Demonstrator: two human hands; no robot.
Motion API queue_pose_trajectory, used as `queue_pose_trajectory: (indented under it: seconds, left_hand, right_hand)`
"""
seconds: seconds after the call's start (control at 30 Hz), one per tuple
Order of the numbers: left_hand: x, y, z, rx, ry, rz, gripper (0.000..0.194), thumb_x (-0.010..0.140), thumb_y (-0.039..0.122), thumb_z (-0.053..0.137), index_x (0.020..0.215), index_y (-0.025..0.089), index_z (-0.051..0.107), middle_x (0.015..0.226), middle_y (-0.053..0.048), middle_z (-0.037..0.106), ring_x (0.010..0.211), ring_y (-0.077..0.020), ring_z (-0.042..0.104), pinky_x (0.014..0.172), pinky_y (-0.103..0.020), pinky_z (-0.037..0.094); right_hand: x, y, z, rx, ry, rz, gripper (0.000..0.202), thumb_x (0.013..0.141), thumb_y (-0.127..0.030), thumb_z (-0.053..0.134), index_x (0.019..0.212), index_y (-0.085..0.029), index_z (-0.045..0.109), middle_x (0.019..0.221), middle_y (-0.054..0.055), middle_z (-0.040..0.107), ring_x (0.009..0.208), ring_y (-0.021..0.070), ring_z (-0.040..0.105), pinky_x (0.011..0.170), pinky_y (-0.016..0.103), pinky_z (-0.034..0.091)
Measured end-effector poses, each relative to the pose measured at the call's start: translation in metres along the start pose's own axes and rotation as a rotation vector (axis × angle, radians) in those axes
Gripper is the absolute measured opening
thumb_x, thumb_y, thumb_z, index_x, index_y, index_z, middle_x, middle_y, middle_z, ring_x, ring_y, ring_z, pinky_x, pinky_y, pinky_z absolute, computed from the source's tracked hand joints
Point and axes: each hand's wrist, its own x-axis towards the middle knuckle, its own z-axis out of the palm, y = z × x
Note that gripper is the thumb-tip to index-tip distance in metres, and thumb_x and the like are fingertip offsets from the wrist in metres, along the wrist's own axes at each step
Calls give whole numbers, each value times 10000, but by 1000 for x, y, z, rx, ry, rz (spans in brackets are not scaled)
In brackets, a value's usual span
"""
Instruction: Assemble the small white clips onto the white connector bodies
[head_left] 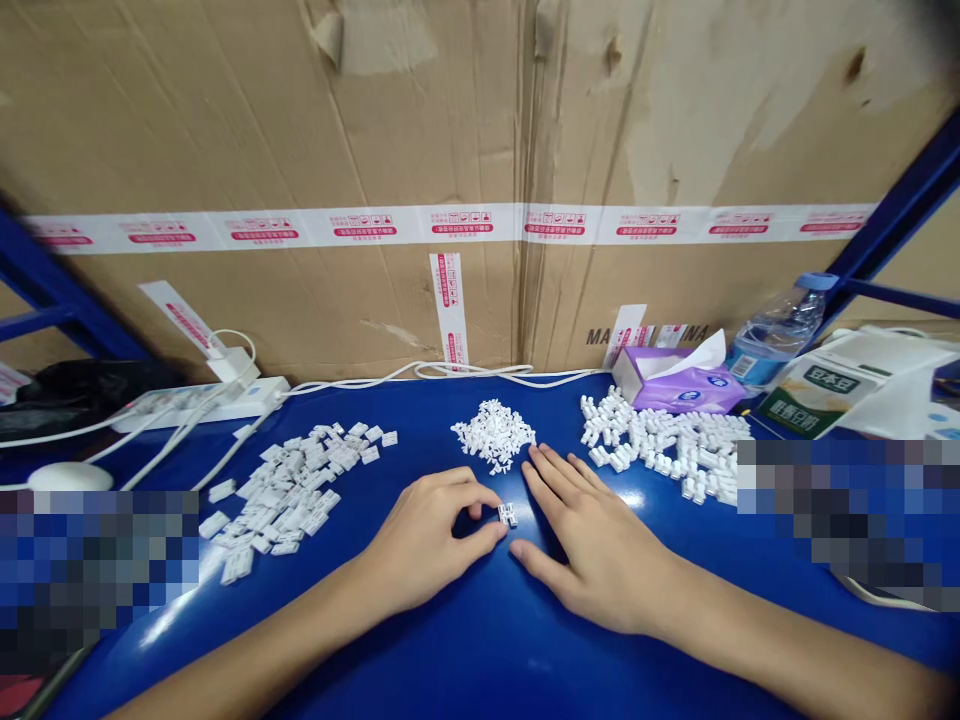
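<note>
My left hand (424, 545) rests on the blue table (465, 650), thumb and forefinger pinching a small white plastic piece (508, 514). My right hand (592, 545) lies flat beside it, fingers spread, fingertips reaching toward a small heap of tiny white parts (495, 433). A spread of flat white clips (289, 495) lies to the left. Another pile of white pieces (664, 445) lies to the right.
Cardboard boxes (480, 180) wall off the back. A white power strip (202, 400) with cables sits at the back left, a white mouse (69, 477) further left. A purple tissue pack (679, 385), a water bottle (776, 335) and packets stand at the back right.
</note>
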Motion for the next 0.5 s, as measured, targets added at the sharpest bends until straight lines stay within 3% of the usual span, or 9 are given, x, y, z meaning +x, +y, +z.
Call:
queue_pose_trajectory:
  seconds: [0.27,0.5]
  left_hand:
    - [-1,0,0,0,-10,1,141,892,300,694,1000,260,776,858,4,659,737,-160,581,667,-271,420]
    - [-2,-2,-1,6,-18,15,143,917,333,676,1008,283,774,874,6,664,752,-165,584,684,-277,433]
  right_hand:
    - [0,10,-5,25,64,-68,713,1010,-548,456,1537,-68,433,1599,231,362,1496,388,330,1202,624,302]
    - [8,30,-7,166,167,-110,390,1010,-292,504,1330,-137,665,1464,173,579,1387,323,501,1138,549,426]
